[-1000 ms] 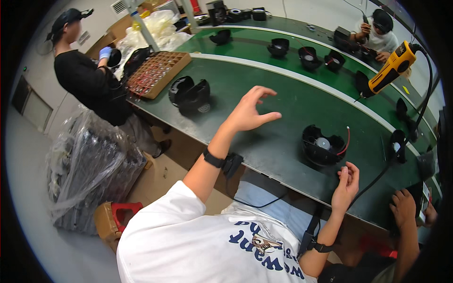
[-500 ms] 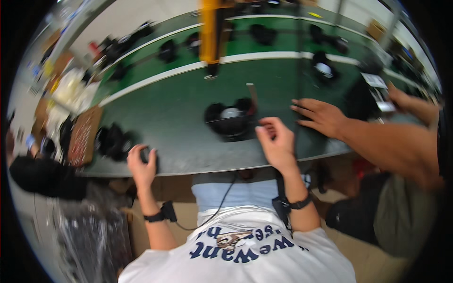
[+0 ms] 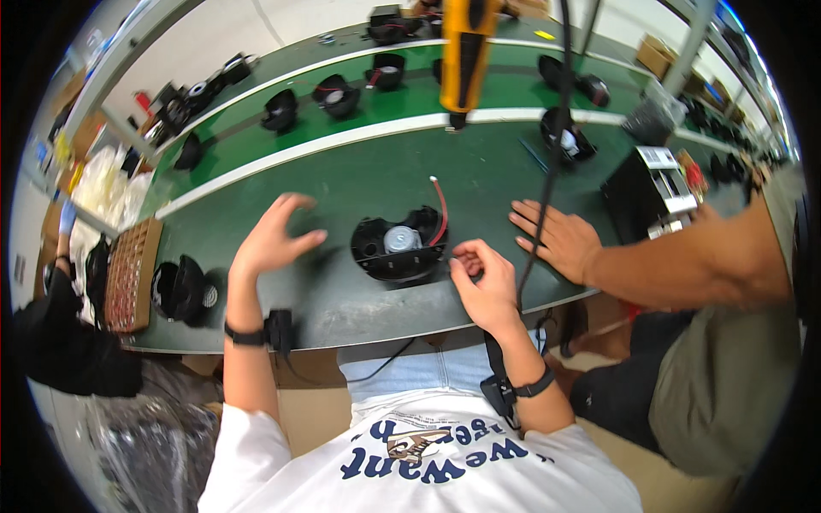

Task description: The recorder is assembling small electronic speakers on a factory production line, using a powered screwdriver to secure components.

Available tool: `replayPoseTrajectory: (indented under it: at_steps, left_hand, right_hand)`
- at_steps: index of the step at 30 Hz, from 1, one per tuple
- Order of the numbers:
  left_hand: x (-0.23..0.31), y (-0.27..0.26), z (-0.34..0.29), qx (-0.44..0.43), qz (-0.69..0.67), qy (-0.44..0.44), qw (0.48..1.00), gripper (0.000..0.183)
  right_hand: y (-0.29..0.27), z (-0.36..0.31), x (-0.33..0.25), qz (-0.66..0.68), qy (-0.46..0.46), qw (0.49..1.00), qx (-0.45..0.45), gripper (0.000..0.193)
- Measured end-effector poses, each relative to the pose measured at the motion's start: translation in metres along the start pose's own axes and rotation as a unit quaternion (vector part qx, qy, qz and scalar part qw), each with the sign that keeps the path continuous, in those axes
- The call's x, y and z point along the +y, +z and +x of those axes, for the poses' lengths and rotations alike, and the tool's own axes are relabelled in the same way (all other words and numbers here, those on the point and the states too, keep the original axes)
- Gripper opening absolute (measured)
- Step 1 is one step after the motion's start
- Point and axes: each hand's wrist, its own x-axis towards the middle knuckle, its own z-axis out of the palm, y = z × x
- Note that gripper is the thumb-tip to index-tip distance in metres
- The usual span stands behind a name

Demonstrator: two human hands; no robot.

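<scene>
A black, rounded plastic housing (image 3: 376, 261) lies on the green bench in front of me, with a silver round part (image 3: 401, 240) inside it and a red wire (image 3: 442, 209) rising from its right side. My left hand (image 3: 278, 239) hovers to the left of the housing, empty, thumb and fingers apart. Close by the housing's right edge is my right hand (image 3: 485, 278), its fingers loosely bent with a gap to the thumb and nothing visible between them. Whether its fingertips touch the housing I cannot tell.
A yellow-and-black power screwdriver (image 3: 467, 64) hangs above the bench, near a dark cable (image 3: 558, 145). A co-worker's hand (image 3: 560, 244) rests flat at the right, by a black box (image 3: 637, 192). More housings (image 3: 178, 289) and a compartment tray (image 3: 132, 274) stand left.
My left hand has risen from the bench's front edge toward the housing and opened wider. My right hand stays by the housing's right side. The view has shifted.
</scene>
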Motion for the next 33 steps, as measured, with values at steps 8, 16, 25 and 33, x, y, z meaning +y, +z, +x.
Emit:
replayPoseTrajectory:
  at_steps: [8,16,25,33]
  left_hand:
    - [-0.048,0.021,0.198,0.105,0.06,0.017,0.992,0.064]
    - [-0.048,0.057,0.287,0.199,0.082,-0.236,0.947,0.098]
    - [-0.057,0.053,0.328,0.199,0.037,-0.252,0.946,0.075]
    - [-0.061,0.061,0.298,0.318,-0.07,-0.175,0.929,0.062]
  right_hand:
    - [0.002,0.004,-0.011,-0.04,0.005,0.999,-0.021,0.012]
    - [0.001,0.006,-0.012,-0.047,0.027,0.998,-0.03,0.011]
    - [0.002,0.012,-0.016,-0.052,0.029,0.997,-0.049,0.009]
    - [-0.002,0.013,-0.015,-0.034,0.035,0.998,-0.036,0.01]
